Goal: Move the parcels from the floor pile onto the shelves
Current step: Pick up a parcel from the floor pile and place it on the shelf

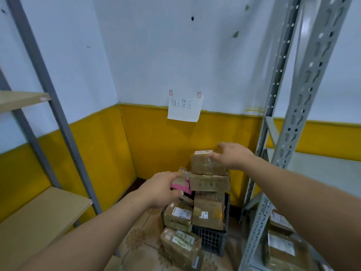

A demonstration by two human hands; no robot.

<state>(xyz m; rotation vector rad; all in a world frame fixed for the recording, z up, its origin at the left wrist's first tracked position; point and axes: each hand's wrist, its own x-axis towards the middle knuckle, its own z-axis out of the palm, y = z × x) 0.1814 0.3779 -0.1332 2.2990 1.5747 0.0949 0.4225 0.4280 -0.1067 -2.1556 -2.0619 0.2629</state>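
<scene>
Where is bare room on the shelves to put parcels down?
The lower left board, between grey post and yellow wall, is bare; the upper left board also, where visible. Low in the right rack lie parcels; the pile at the crate is crowded.

parcels (208,163) brown | small parcel (181,185) pink | crate (212,237) black lattice | wall (160,141) white over yellow

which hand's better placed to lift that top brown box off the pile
Right. The right hand grips the top brown box at its right end, thumb on the front. The left hand is lower and holds the pink parcel beside the stack.
</scene>
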